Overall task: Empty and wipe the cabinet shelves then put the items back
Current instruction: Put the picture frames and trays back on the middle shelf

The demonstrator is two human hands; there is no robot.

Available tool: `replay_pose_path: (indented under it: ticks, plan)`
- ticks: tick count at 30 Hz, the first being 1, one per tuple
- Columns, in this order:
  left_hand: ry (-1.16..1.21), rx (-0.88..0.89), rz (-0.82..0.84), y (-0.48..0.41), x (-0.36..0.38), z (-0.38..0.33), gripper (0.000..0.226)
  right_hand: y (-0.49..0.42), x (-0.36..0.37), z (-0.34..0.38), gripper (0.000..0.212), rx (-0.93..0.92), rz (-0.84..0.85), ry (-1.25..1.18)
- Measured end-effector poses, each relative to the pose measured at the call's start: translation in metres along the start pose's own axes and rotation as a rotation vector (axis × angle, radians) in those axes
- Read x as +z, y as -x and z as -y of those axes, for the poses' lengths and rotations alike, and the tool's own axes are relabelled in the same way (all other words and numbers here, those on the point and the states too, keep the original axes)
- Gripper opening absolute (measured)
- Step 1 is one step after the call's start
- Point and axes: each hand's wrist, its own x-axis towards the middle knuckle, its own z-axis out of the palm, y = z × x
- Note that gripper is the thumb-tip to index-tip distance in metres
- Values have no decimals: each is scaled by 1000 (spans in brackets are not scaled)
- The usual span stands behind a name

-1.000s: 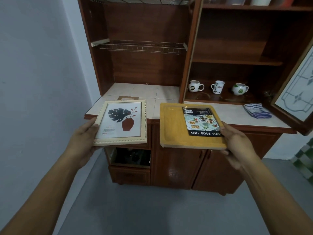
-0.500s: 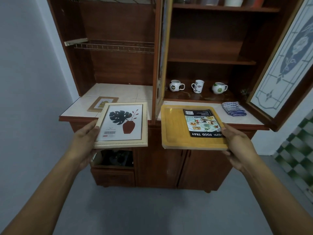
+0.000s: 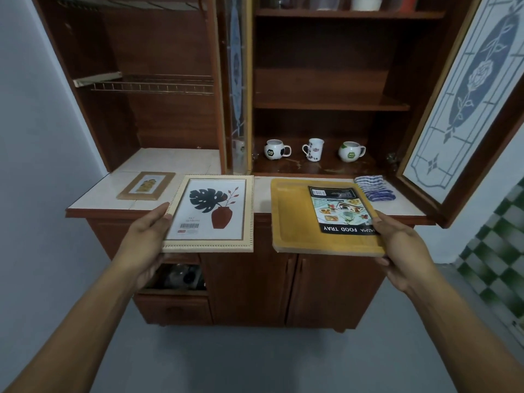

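My left grip [image 3: 147, 239] pinches the leaf-print picture frame [image 3: 212, 214] by its left edge. My right grip [image 3: 402, 245] clasps the yellow food tray [image 3: 295, 219] by its right edge. Both lie flat between the grips, over the front edge of the table [image 3: 263, 194].

Home, kitchen or dining corner. Tall dark-brown wooden cabinet [image 3: 246, 293] with white tiled counter [image 3: 170, 160] just beyond both grips. Cream beaded picture frame [image 3: 215, 214] in left hand [image 3: 144, 242], flat yellow food tray [image 3: 292, 217] in right hand [image 3: 402, 248]: household goods. Three printed white ceramic mugs [image 3: 313, 150] on shelf beyond tray grip; folded blue-striped cloth [image 3: 374, 188] nearer. Metal wire dish rack [image 3: 147, 86] high above frame grip.
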Motion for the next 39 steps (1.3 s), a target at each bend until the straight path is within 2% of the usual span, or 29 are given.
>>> replay_pose_path:
  ticks: [6, 14, 22, 30, 39]
  plan:
    - [1, 3, -8, -5, 79, 19, 23, -46, -60, 20, 26, -15, 38, 28]
    - [-28, -4, -3, -20, 140, 30, 25, -90, -108, 35, 24, 8, 29, 47]
    - [-38, 49, 16, -63, 176, 24, 25, -134, -116, 43, 22, -17, 15, 44]
    - [-9, 37, 50, -117, 201, 12, 24, -185, -111, 55, 30, -18, -34, 23]
    - [-2, 54, 86, -180, 237, -1, 24, -260, -104, 73, 33, -31, -15, 4]
